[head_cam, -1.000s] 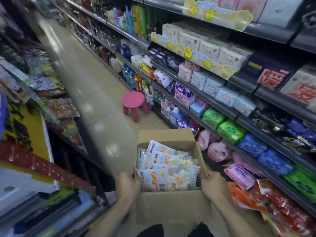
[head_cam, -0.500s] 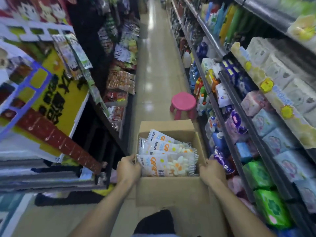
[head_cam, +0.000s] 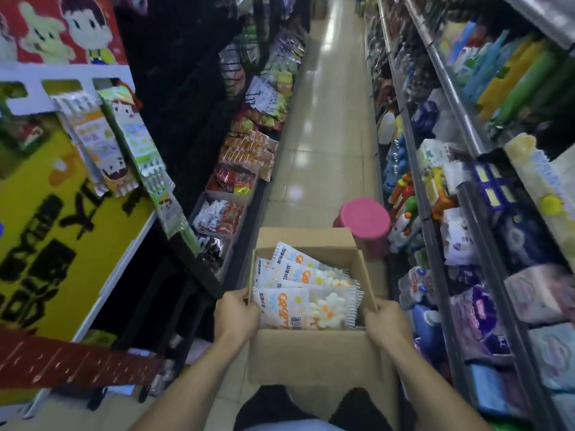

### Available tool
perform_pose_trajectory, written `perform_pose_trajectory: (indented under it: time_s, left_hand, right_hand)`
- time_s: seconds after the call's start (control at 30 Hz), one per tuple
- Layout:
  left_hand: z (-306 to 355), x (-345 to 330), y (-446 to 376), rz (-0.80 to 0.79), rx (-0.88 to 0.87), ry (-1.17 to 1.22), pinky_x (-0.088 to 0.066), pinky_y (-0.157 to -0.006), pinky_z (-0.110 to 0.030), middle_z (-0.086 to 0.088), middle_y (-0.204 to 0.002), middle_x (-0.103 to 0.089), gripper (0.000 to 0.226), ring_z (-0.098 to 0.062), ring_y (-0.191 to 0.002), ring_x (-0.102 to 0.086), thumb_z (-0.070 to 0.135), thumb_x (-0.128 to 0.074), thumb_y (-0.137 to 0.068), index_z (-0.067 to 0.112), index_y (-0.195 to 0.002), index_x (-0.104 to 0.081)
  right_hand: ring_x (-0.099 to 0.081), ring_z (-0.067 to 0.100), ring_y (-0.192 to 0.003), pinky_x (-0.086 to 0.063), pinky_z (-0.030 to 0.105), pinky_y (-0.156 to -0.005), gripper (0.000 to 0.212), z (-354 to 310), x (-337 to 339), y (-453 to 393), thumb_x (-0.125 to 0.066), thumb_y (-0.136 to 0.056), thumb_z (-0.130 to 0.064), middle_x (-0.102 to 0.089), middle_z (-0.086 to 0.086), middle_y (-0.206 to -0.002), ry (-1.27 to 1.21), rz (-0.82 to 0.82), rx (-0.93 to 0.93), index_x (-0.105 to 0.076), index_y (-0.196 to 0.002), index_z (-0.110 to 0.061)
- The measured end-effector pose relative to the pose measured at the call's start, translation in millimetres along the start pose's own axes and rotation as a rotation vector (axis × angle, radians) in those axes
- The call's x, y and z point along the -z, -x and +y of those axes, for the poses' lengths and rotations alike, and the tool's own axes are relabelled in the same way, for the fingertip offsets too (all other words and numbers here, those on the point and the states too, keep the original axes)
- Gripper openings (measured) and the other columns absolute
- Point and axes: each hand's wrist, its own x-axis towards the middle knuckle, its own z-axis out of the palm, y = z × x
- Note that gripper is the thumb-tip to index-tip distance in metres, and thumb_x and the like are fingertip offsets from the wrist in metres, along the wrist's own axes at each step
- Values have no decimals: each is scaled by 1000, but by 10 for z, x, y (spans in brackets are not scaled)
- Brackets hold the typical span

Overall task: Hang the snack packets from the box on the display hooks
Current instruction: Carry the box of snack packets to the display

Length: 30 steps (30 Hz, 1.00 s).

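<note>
A shop aisle (head_cam: 323, 126) of pale glossy tiles runs from the bottom centre of the frame to the top, walled on both sides by stock. Along the right edge, metal shelves (head_cam: 435, 169) carry bottles, tissue packs and soft wrapped bundles. At the left, a yellow display board (head_cam: 62, 244) with black lettering fills the lower left, and strips of sweets (head_cam: 124, 141) hang across its upper part; beyond it, racks of hanging snack bags (head_cam: 249, 150) recede up the left of centre. In the lower centre a person holds an open cardboard box (head_cam: 314, 353) out in front of the body, above the floor. A pink stool (head_cam: 364, 222) stands on the tiles just beyond the box's far right corner. Inside the box lie the snack packets (head_cam: 305, 306), white with orange print, overlapped flat. The left hand (head_cam: 236, 318) grips the box's left wall, fingers curled over its rim, touching the nearest packet. The right hand (head_cam: 385, 325) grips the right wall, fingers curled round its rim.
</note>
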Motion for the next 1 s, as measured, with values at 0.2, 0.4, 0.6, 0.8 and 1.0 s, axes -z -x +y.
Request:
perform_pose_trajectory:
  time_s: [0.2, 0.4, 0.6, 0.8, 1.0]
  left_hand:
    - [450, -146, -602, 57, 67, 27, -43, -56, -25, -1, -76, -80, 16, -20, -80, -77, 15, -70, -91, 18, -89, -85]
    - [1038, -406, -1210, 156, 129, 11, -53, -64, -30, -6, -86, -82, 16, -24, -80, -76, 20, -71, -95, 17, -95, -86]
    - [1666, -634, -1572, 248, 228, 92, -54, -63, -30, -5, -82, -82, 14, -22, -79, -77, 16, -73, -93, 19, -91, -87]
    - [2052, -887, -2032, 378, 306, 182, -44, -50, -13, -11, -90, -82, 15, 10, -62, -53, 11, -73, -93, 12, -100, -86]
    - [2108, -997, -2672, 410, 391, 261, -41, -47, -10, -4, -90, -83, 17, 10, -61, -55, 14, -75, -94, 18, -105, -86]
  right_hand:
    - [-66, 35, -86, -45, 33, -70, 21, -506, 229, -861, -60, -93, -11, -72, 12, -85, 70, -53, 48, -66, -76, -22]
    - [-74, 37, -96, -53, 33, -74, 15, -950, 404, -2036, -65, -91, -13, -79, 17, -94, 78, -149, 124, -79, -87, -13]
    - [-73, 38, -96, -50, 34, -71, 19, -1562, 816, -2986, -63, -92, -14, -79, 20, -97, 156, -215, 251, -80, -95, -8]
    - [-72, 40, -95, -47, 36, -72, 18, -2130, 954, -3749, -61, -93, -12, -77, 22, -96, 230, -258, 322, -79, -95, -8]
    - [-73, 39, -100, -50, 36, -72, 18, -2784, 804, -4375, -63, -90, -12, -77, 23, -101, 340, -285, 385, -79, -96, -6]
